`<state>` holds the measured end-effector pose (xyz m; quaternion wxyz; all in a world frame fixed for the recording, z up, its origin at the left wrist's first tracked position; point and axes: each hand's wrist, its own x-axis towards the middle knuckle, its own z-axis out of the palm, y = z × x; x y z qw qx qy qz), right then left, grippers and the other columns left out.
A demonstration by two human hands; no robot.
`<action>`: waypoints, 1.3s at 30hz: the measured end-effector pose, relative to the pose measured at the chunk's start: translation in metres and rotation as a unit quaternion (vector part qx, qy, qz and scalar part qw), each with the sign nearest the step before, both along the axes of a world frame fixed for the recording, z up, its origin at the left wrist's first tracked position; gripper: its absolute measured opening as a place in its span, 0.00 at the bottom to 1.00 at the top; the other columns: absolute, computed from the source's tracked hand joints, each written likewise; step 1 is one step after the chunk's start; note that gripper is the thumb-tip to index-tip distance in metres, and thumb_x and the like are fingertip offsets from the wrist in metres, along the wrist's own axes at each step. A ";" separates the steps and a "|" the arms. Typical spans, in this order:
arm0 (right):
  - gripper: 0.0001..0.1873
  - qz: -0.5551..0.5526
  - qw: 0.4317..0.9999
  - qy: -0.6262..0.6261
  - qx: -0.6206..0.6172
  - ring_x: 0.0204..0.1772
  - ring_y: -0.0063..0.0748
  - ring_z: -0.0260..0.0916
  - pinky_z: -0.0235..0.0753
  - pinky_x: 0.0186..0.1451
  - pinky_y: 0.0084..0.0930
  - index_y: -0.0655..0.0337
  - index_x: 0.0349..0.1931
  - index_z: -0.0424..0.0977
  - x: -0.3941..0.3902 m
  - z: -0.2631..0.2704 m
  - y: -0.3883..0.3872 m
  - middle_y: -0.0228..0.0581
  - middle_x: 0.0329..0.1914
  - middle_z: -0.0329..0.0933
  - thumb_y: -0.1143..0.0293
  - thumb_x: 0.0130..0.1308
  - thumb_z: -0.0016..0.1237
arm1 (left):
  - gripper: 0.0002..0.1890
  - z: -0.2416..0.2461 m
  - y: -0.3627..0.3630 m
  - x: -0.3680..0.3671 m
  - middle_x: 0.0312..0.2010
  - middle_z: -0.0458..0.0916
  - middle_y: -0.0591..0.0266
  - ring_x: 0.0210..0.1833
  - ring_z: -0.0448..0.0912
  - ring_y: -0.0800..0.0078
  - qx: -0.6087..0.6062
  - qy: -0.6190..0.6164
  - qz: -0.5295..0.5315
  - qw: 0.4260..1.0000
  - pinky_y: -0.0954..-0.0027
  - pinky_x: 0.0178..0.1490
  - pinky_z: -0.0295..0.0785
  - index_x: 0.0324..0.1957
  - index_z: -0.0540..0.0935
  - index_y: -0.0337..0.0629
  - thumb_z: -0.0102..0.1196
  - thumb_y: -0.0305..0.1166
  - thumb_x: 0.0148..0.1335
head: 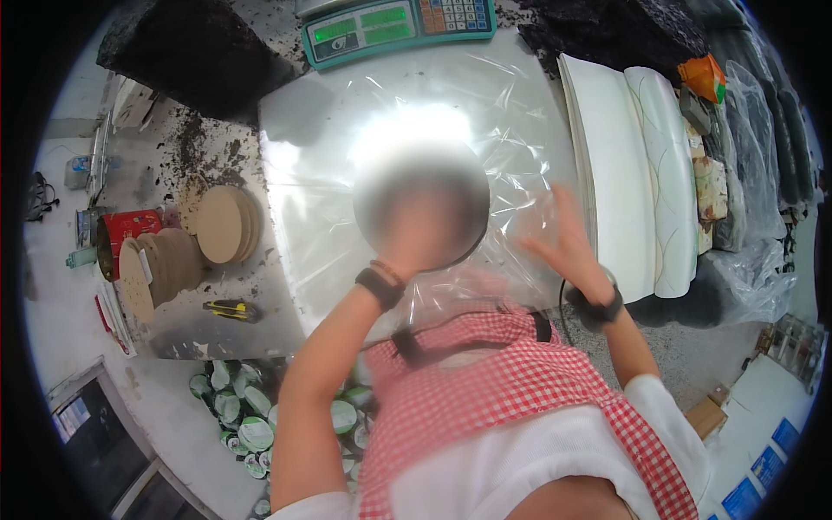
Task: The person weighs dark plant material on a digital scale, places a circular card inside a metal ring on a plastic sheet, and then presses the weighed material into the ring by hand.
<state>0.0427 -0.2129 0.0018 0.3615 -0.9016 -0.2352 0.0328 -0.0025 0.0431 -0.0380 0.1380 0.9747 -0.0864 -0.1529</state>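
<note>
A sheet of clear plastic film (520, 149) is spread over the pale work surface before me. On it is a round, disc-shaped thing (480, 227) with a dark rim, its face too blurred to make out. My left hand (422, 221) reaches over the middle of this disc; its fingers are blurred, so their grip cannot be read. To the right of the disc, my right hand (565, 237) hovers by the creased film with fingers spread and nothing in them.
A green digital scale (396, 29) stands at the back between dark, rough masses (188, 55). Leftward are cardboard discs (221, 224), a red tin (133, 224) and a yellow utility knife (231, 310). White sheets (611, 175) lie stacked at right. Green-and-white round pieces (255, 433) sit below the table edge.
</note>
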 end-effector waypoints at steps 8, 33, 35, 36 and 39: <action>0.10 -0.030 0.799 0.540 0.263 0.26 0.09 0.59 0.56 0.26 0.12 0.63 0.46 0.75 -0.052 0.028 -0.029 0.20 0.28 0.70 0.67 0.72 0.49 | 0.32 -0.023 -0.002 -0.003 0.71 0.56 0.53 0.75 0.47 0.45 0.043 -0.094 -0.019 0.994 0.25 0.67 0.37 0.65 0.71 0.69 0.53 0.60 0.59; 0.29 0.116 0.984 -0.038 0.132 0.73 0.52 0.54 0.58 0.72 0.39 0.54 0.56 0.73 0.021 0.002 0.026 0.52 0.71 0.60 0.64 0.52 0.62 | 0.35 0.044 -0.030 0.019 0.74 0.48 0.52 0.77 0.40 0.44 -0.016 0.084 -0.044 0.995 0.16 0.63 0.36 0.66 0.69 0.64 0.54 0.61 0.57; 0.25 0.224 0.960 -0.058 0.159 0.70 0.52 0.58 0.61 0.71 0.41 0.53 0.53 0.75 0.035 0.007 0.056 0.51 0.68 0.63 0.64 0.51 0.61 | 0.37 0.033 -0.026 0.014 0.75 0.47 0.53 0.77 0.39 0.44 -0.010 0.097 -0.058 0.994 0.17 0.63 0.35 0.66 0.69 0.58 0.55 0.60 0.57; 0.22 0.312 0.927 -0.070 0.195 0.67 0.52 0.62 0.63 0.69 0.41 0.53 0.50 0.77 0.039 0.010 0.072 0.50 0.65 0.68 0.64 0.53 0.60 | 0.37 0.022 -0.019 0.006 0.76 0.46 0.54 0.77 0.39 0.44 0.008 0.102 -0.062 0.993 0.18 0.64 0.35 0.67 0.69 0.56 0.55 0.60 0.57; 0.16 0.317 0.920 0.047 0.226 0.57 0.49 0.69 0.68 0.62 0.42 0.55 0.45 0.77 0.034 -0.011 0.094 0.46 0.53 0.74 0.65 0.55 0.57 | 0.32 -0.018 0.012 -0.017 0.74 0.53 0.53 0.76 0.47 0.46 -0.175 -0.126 -0.067 0.974 0.24 0.68 0.37 0.64 0.72 0.48 0.52 0.54 0.62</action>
